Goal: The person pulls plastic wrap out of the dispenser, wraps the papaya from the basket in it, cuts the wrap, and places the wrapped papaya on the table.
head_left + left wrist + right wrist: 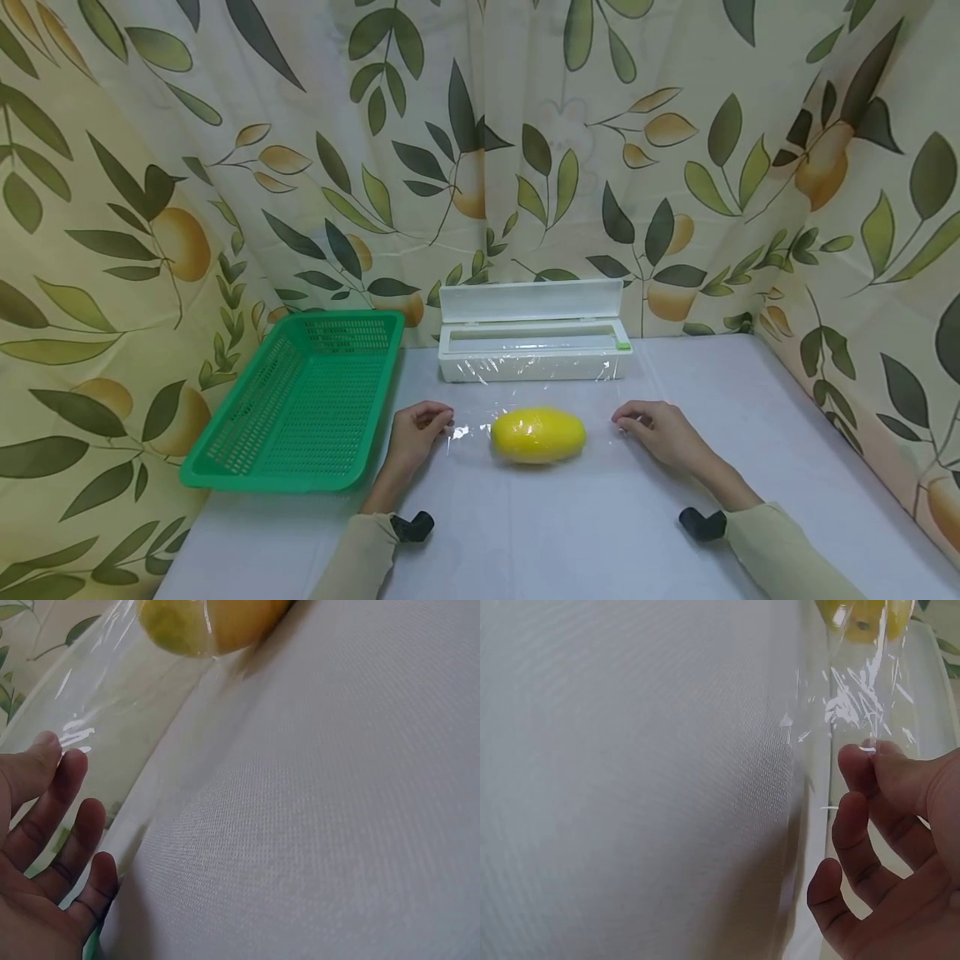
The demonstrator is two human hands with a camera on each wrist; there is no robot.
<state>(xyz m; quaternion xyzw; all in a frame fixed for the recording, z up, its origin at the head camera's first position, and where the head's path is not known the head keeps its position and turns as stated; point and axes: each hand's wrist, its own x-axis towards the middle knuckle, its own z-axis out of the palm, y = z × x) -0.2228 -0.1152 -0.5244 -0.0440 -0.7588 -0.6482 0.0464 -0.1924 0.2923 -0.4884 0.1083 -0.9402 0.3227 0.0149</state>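
A smooth yellow oval fruit (537, 435) lies on its side mid-table, with clear cling film (471, 410) stretched over it. My left hand (417, 435) pinches the film's near left corner between thumb and forefinger. On the other side, my right hand (666, 435) pinches the near right corner the same way; in the right wrist view the film (845, 705) gathers in bright creases at the fingertips. The other fingers of both hands curve loosely. Behind the fruit, the film runs back to a white cling film dispenser (534, 368), whose lid stands up.
To the left of the dispenser and my left hand sits a green plastic basket (366, 450) with perforated walls. A white cloth (585, 533) covers the table. Leaf-patterned curtains (517, 183) hang close behind and along both sides.
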